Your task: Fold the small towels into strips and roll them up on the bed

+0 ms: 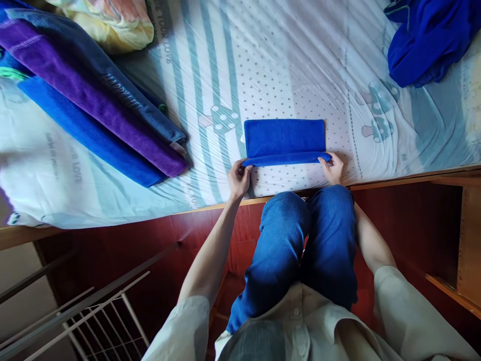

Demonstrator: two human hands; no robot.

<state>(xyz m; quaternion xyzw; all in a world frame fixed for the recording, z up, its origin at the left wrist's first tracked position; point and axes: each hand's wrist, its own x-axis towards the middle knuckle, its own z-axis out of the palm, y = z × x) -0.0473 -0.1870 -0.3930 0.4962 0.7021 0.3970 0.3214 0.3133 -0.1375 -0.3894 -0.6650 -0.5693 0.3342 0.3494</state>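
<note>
A small blue towel [284, 138] lies folded on the bed sheet [263, 65], just in front of me. My left hand [239, 179] pinches its near left corner, fingers closed on the folded edge. My right hand [332, 168] grips the near right corner in the same way. The near edge of the towel is rolled or folded over between both hands. My knees in blue jeans [300, 240] are right below the bed's edge.
A stack of folded towels, purple [93, 95] and blue [86, 135], lies on the bed at the left. A crumpled blue cloth [424, 40] lies at the far right. A wooden bed rail [394, 180] runs along the front; a wire rack [93, 316] stands lower left.
</note>
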